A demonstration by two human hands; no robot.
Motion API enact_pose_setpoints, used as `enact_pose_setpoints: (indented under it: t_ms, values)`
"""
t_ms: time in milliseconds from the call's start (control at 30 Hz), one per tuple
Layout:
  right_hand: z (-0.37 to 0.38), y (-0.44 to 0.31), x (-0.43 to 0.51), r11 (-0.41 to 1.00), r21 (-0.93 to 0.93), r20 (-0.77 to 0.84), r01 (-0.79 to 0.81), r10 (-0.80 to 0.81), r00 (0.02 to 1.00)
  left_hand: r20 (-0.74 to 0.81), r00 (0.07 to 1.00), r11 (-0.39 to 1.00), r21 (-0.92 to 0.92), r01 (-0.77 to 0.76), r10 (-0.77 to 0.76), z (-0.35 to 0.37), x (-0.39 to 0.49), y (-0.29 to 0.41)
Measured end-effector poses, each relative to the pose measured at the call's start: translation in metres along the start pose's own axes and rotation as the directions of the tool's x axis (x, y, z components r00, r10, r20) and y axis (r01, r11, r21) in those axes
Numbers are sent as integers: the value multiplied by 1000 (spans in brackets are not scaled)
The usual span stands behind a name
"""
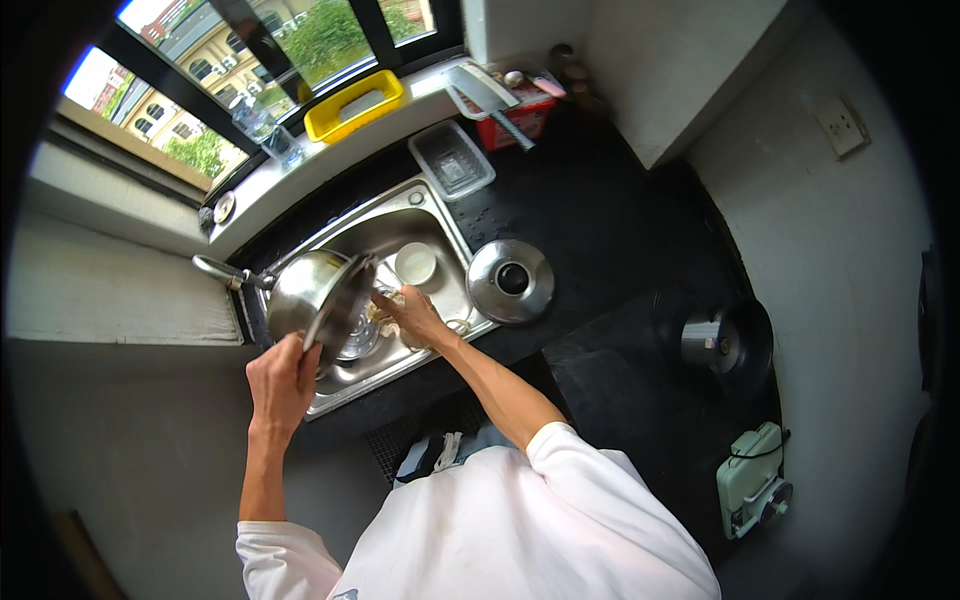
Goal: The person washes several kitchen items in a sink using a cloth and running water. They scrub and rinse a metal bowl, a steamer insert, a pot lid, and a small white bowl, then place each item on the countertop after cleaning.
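Observation:
A stainless steel pot [306, 292] is tipped on its side over the left part of a steel sink [442, 300]. My left hand [283, 382] grips its near rim, and the pot's mouth faces right. Close to that mouth, my right hand [415, 316] has its fingers closed around a pale, crumpled cloth or scrubber [385, 306]. Behind the right hand, a small white bowl [415, 263] rests in the basin. A shiny round metal piece [360, 337] lies below the pot, partly hidden. To the right of the sink, a steel lid with a black knob [513, 280] lies on the black counter.
A faucet [232, 274] stands left of the pot. Behind the sink are a clear plastic tray [452, 161], a yellow basket [354, 106] on the sill and a cleaver [484, 90] on a red container [517, 120]. A dark pan [754, 345] and pale green appliance [750, 480] are at right.

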State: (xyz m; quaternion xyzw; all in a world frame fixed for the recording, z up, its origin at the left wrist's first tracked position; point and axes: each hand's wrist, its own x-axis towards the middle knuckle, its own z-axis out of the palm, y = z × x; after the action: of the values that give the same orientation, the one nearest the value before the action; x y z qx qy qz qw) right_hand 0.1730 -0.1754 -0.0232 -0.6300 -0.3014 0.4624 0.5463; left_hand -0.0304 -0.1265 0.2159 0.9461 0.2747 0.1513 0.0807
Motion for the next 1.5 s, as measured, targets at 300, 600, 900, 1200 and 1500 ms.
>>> enact_pose_setpoints:
  t_ms: [300, 600, 900, 1200, 1500]
  values:
    - [-91, -64, 12, 961, -44, -383, 273, -269, 884, 144, 968, 908, 340, -245, 207, 13, -10, -17]
    - [-211, -110, 11, 768, -631, -506, 111, -516, 691, 226, 949, 910, 302, -283, 220, 28, -19, -27]
    - [-152, -28, -57, 979, -169, -308, 111, -160, 938, 256, 958, 883, -410, 228, -128, 5, 31, 0]
    - [-215, -86, -198, 958, 275, -211, 84, -25, 977, 551, 831, 174, -814, 554, -73, 20, 96, 121]
    - [-396, -139, -379, 973, -26, -739, 230, -173, 651, 615, 728, 285, -787, 547, 302, 117, 167, 338]
